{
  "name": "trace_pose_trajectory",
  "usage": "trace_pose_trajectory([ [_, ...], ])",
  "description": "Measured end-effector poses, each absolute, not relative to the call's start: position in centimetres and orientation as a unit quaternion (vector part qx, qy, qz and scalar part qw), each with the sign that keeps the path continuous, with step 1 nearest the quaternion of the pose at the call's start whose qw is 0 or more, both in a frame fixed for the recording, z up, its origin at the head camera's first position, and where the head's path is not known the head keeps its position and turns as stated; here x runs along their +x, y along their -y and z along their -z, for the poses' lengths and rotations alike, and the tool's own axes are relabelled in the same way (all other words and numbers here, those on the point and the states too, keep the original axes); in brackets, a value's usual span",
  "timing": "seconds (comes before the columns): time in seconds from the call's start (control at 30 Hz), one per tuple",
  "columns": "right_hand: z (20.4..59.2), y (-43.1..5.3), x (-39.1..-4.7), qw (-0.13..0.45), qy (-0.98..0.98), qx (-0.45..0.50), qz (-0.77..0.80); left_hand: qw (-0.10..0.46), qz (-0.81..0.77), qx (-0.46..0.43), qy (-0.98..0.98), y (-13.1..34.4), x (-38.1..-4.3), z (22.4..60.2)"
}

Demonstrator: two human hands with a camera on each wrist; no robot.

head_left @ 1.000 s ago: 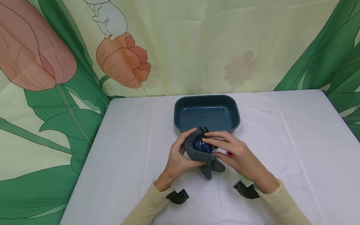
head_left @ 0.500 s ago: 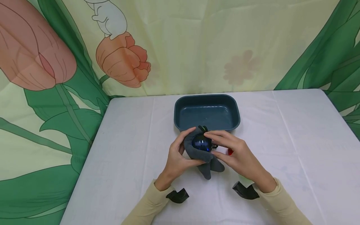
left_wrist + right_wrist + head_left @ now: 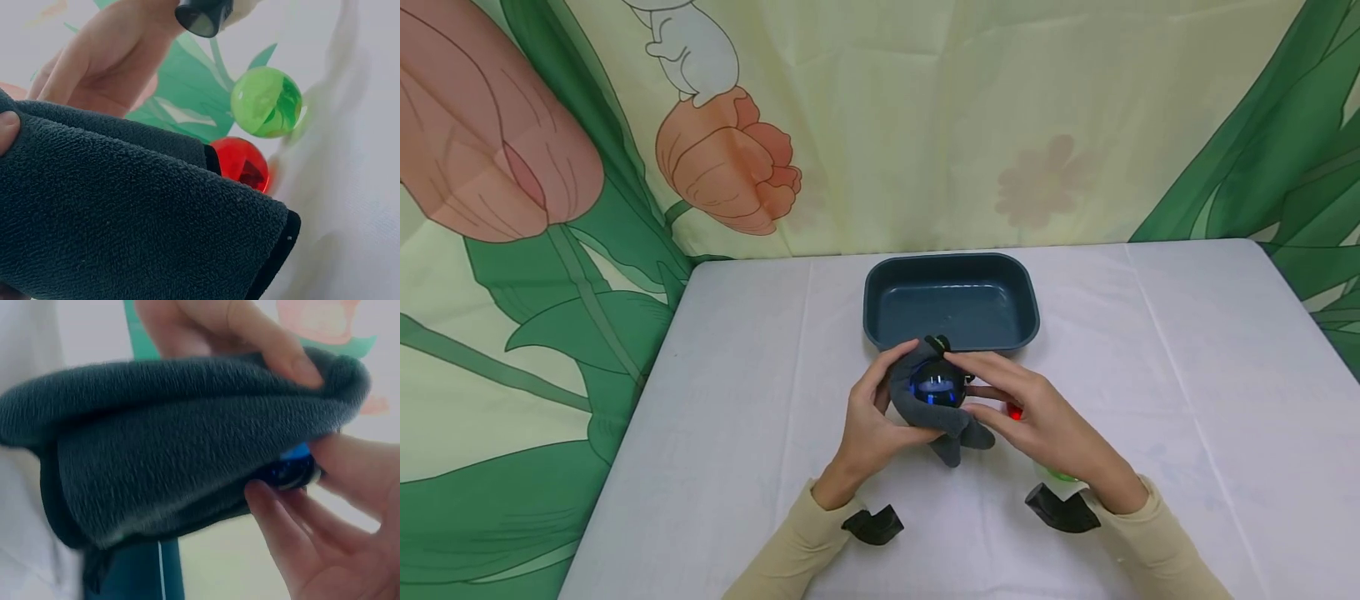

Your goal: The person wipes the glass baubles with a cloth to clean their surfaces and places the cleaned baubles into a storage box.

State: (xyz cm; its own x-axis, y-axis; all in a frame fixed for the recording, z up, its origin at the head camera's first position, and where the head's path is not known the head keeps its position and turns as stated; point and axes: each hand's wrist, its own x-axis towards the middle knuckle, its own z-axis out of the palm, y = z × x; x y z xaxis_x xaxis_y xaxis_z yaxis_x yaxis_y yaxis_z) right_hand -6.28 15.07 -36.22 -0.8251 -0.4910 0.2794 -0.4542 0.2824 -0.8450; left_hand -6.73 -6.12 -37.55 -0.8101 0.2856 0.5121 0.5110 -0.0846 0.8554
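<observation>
My left hand [image 3: 874, 421] grips a dark grey towel [image 3: 904, 398] bent around a shiny dark blue ball [image 3: 938, 385]. My right hand [image 3: 1037, 410] holds that ball from the right, its fingertips and thumb at the ball's edge. In the right wrist view the towel [image 3: 169, 437] hides most of the ball, and only a small blue piece [image 3: 294, 461] shows between my right fingers. The towel's loose ends hang below my left thumb, above the table. From the left wrist, the towel [image 3: 137, 206] fills the lower part of the view.
A dark blue-green basin [image 3: 1027, 308] stands just beyond my hands on the white-covered table [image 3: 737, 400]. A red ball [image 3: 240, 164] and a clear green ball [image 3: 265, 103] lie near my right hand. A printed curtain [image 3: 910, 125] hangs behind the table.
The blue ball has turned a little inside the towel, its reflections shifting. The towel's hanging ends have risen slightly. My right fingers have shifted on the ball, while my left hand keeps its grip.
</observation>
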Motion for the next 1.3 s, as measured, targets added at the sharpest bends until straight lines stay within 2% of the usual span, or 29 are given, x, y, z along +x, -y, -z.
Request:
trace_pose_trajectory([
  [0.23, 35.88, -15.22, -6.30, -0.082, -0.818, -0.344, 0.454, 0.088, 0.676, -0.295, 0.670, 6.20, -6.76, 37.54],
  [0.47, 36.25, -14.95, -6.42, -0.122, -0.800, -0.390, 0.439, 0.078, 0.690, -0.291, 0.658, 6.09, -6.65, 37.63],
  [0.93, 36.62, -14.97, -6.39, -0.107, -0.819, -0.372, 0.425, 0.070, 0.682, -0.290, 0.668, 6.16, -6.63, 37.55],
  [1.3, 36.61, -14.86, -6.22, -0.071, -0.824, -0.319, 0.462, 0.066, 0.680, -0.293, 0.669, 6.10, -6.59, 37.60],
])
